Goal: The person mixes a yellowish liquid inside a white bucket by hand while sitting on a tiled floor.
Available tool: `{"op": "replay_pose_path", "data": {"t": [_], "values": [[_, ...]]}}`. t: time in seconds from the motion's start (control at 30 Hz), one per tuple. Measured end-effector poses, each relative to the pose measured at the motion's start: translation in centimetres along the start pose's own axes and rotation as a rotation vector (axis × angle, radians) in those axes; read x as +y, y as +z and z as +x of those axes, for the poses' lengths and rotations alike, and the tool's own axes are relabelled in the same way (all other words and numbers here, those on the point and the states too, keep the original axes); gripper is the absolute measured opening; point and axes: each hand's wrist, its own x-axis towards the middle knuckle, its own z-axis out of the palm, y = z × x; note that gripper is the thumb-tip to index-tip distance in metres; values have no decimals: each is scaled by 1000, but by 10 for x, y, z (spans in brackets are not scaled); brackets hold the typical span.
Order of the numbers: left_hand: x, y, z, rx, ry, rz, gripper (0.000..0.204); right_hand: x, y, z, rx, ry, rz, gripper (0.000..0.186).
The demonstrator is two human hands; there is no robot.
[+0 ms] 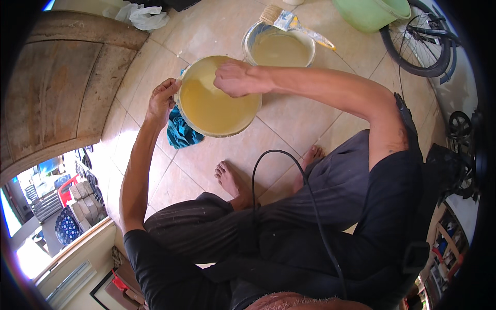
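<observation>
A person is sitting on a tiled floor (289, 116), bare feet out in front, working over a round yellow bucket (219, 98) filled with thick yellowish paint. The left hand (163, 101) is gripping the bucket's near-left rim, fingers curled over the edge. The right hand (235, 77) is hovering over the far side of the bucket's mouth, fingers closed and bunched downward toward the paint; whether it is pinching anything cannot be told from this view.

A crumpled blue cloth (182, 132) is lying on the floor against the bucket's left side, partly tucked beneath it, just below the left hand. Just beyond the bucket, on its far right, a second pail (279, 46) is holding paler, cream-coloured paint, and a wide paintbrush (292, 23) is resting across that pail's far rim, bristles to the left and handle pointing right. Farther off, beyond the bucket to the right, a green basin (369, 13) is standing beside a bicycle wheel (416, 46). A white plastic bag (142, 15) is lying well beyond the bucket to the left, next to a curved wooden panel (57, 88) that is filling the space left of the bucket. A black cable (289, 170) is looping over the person's dark trousers, on the near side of the bucket.
</observation>
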Motion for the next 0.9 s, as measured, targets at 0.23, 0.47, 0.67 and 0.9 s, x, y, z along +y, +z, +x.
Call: {"op": "replay_pose_path", "data": {"t": [0.23,0.47,0.67,0.9], "values": [[8,7,0,-31,8,10,19,-17,1,3,-69,146,83,12],[4,1,-2,-28,11,7,19,-20,-13,1,-234,68,105,10],[11,9,-1,-72,13,23,20,0,18,-2,121,72,65,9],[9,5,-2,-70,30,42,19,-22,4,3,-146,90,93,14]]}}
